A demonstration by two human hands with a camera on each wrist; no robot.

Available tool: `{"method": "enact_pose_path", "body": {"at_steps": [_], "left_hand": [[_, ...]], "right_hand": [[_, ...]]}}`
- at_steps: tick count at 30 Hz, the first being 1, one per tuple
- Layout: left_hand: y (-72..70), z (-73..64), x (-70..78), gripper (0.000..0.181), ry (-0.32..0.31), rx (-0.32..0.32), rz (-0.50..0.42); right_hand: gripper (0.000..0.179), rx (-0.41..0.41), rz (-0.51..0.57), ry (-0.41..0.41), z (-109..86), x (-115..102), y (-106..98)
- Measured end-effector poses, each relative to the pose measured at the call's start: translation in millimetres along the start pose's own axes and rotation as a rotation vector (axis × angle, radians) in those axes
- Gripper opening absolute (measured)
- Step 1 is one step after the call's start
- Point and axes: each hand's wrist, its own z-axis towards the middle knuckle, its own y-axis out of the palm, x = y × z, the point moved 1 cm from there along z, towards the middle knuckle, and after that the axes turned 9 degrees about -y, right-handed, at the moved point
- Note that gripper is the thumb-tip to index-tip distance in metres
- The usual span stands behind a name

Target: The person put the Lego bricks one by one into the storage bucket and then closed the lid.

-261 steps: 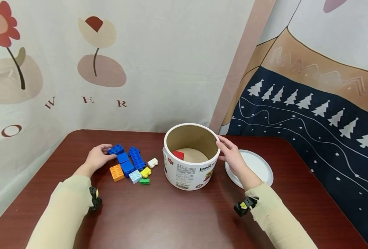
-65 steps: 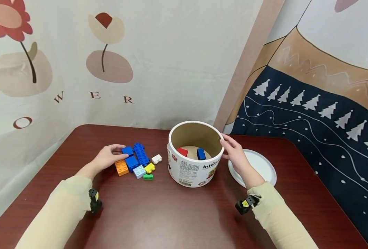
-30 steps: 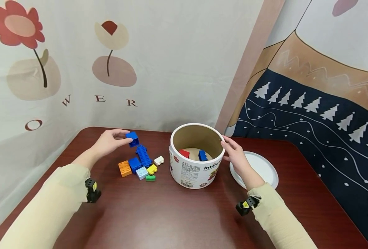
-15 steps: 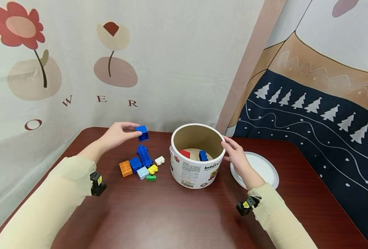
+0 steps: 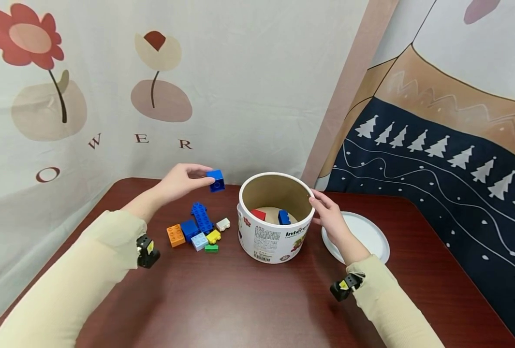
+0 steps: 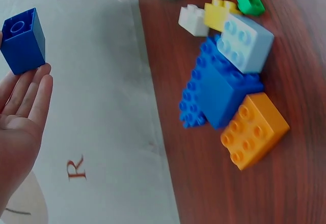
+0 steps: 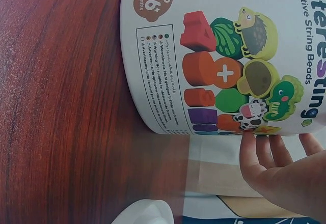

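In the head view my left hand [image 5: 181,182] pinches a blue toy brick [image 5: 216,181] between thumb and fingers, raised to the left of the white bucket [image 5: 270,241]. The left wrist view shows this brick [image 6: 24,40] at the fingertips, its hollow side partly visible. My right hand [image 5: 330,218] holds the bucket by its right rim; some fingers lie against the outer wall in the right wrist view. Inside the bucket are a red brick [image 5: 258,214] and another blue brick [image 5: 284,217].
Left of the bucket lie an orange brick [image 5: 176,235], a blue brick [image 5: 189,230], a long blue piece [image 5: 202,217], and light blue [image 5: 199,241], yellow [image 5: 213,236], white [image 5: 223,224] and green [image 5: 211,248] bricks. A white lid [image 5: 366,234] lies to the right.
A blue brick has appeared inside the bucket since the earliest frame. My left hand has lifted another blue brick from the pile, carrying it up and right. The right hand stays at the rim.
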Motion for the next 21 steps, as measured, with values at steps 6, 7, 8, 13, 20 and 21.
{"method": "enact_pose_path", "body": {"at_steps": [6,7,8,13,20,21], "left_hand": [[7.2,3.7,20.2,0.051,0.038,-0.012,-0.022],[8.8,4.1,23.5,0.050,0.043,-0.017,-0.030],[10.6,4.7,26.5,0.050,0.049,-0.023,-0.037],[20.0,7.9,39.2,0.048,0.078,-0.052,-0.070],[33.5,12.1,54.8,0.046,0.111,-0.087,-0.112],[35.6,12.5,56.9,0.046,0.112,-0.092,-0.118]], "right_hand": [[0.049,-0.004,-0.001,-0.017,-1.9,-1,0],[0.050,-0.004,-0.002,-0.027,-2.5,0,0],[0.052,-0.005,-0.002,-0.037,-3.3,0,0],[0.055,0.001,0.009,-0.068,-4.5,2,-1],[0.047,0.002,0.007,-0.005,-1.4,0,0],[0.047,0.003,0.007,0.001,-1.2,-1,1]]}}
